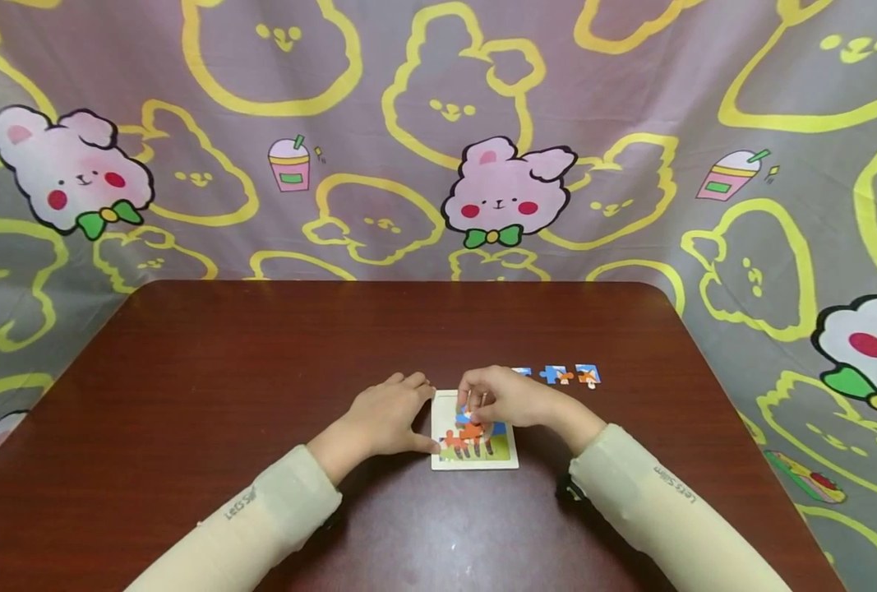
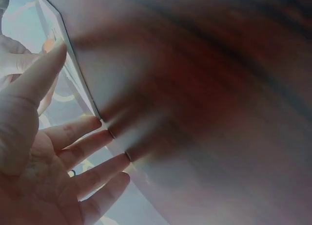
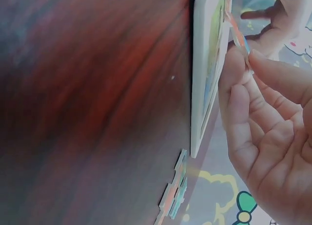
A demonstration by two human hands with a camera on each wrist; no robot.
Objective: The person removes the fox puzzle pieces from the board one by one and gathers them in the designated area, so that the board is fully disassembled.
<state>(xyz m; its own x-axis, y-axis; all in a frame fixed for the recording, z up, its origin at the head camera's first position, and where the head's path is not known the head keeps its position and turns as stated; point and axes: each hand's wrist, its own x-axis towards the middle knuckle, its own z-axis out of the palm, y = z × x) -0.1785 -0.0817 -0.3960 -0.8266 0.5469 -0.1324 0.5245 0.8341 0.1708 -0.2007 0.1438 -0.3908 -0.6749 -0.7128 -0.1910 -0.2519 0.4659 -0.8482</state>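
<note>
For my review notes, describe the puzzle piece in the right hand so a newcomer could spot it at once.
On the red-brown table, find the pale puzzle tray. Over it, the right hand pinches an orange-and-blue puzzle piece. It alone is in a grip; other pieces lie in the tray or in the loose row beyond.

A bare left hand (image 2: 44, 161), fingers extended, is beside a pale, flat, thin-edged board (image 2: 80, 80) on a glossy reddish-brown table (image 2: 209, 98).

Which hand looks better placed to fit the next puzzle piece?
Probably the right hand: it pinches a puzzle piece over the tray, while the left hand, fingers extended, is at the tray's left edge, holding no piece.
</note>
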